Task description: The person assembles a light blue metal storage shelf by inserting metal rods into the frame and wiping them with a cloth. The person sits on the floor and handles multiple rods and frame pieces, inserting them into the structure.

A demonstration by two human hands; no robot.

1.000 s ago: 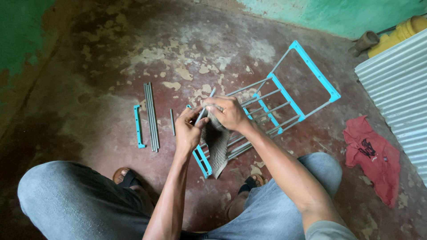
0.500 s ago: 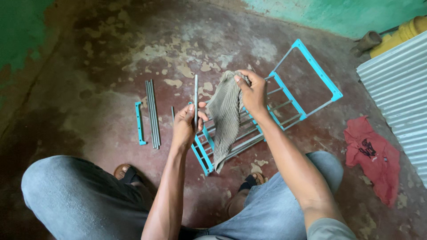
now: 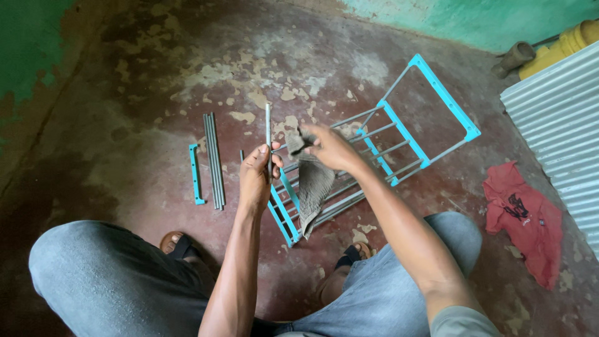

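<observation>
Left hand [image 3: 256, 178] closed around a thin grey metal rod [image 3: 268, 134], held upright, most of the rod sticking up above the fist. Right hand [image 3: 334, 148] pinches the top of a grey rag [image 3: 312, 187] between fingers and thumb, so this grip is closed too; the rag hangs down limp just right of the rod. Rag's bunched top edge is very near the rod (touching or not, cannot tell).

Both hands sit over the near end of a rack frame [image 3: 399, 134] lying flat on the floor [image 3: 125, 75]: turquoise plastic side bars, grey metal rungs between them. The rag's lower end hangs in front of the frame's near corner.

Left of the hands, on the floor: a bundle of loose grey rods [image 3: 213, 159] lying parallel, and just beside them one short turquoise bar [image 3: 196, 175]. A short dark piece lies between the bundle and the left hand (too small to tell what).

Person crouched, grey trousers, sandalled feet under the knees. Red cloth [image 3: 527, 218] crumpled on the floor at right, well apart from the frame. Corrugated metal sheet [image 3: 561, 118] along the right edge. Floor is worn red, patchy, paint flaked.
</observation>
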